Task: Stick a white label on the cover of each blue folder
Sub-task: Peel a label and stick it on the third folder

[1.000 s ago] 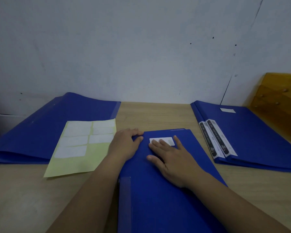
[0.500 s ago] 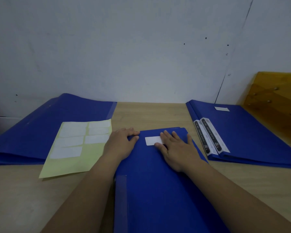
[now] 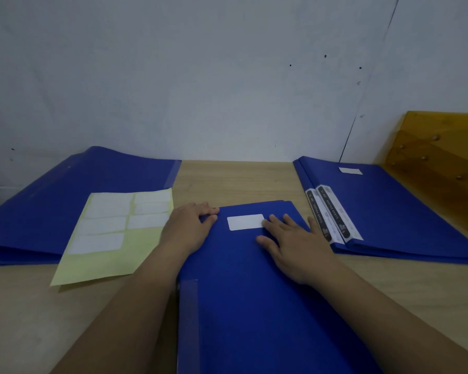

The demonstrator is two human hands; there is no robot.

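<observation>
Hands both flat on the centre blue folder [image 3: 243, 306]. Left hand [image 3: 187, 230] lies at the folder's far-left corner, fingers loosely bent over the edge, not clearly gripping. Right hand [image 3: 295, 244] is spread, fingers straight, palm down on the cover, fingertips touching the right end of the white label [image 3: 245, 222]. One label on this cover, near the far edge, long axis running left-right. Folder's long axis runs from the person toward the wall [image 3: 227, 76], spine on the left.

Label sheet [image 3: 114, 238]: one yellow backing sheet left of the folder, partly on the left folders, about six white labels visible on it, bottom part bare.

Left blue folders [image 3: 52, 201]: stack, count unclear. Right blue folders [image 3: 403, 211]: at least two stacked, one white label visible on the top cover near the wall, two printed strips along the spines.

Counter [image 3: 235, 182] is light wood. Amber plastic organiser [image 3: 443, 152] at far right.
</observation>
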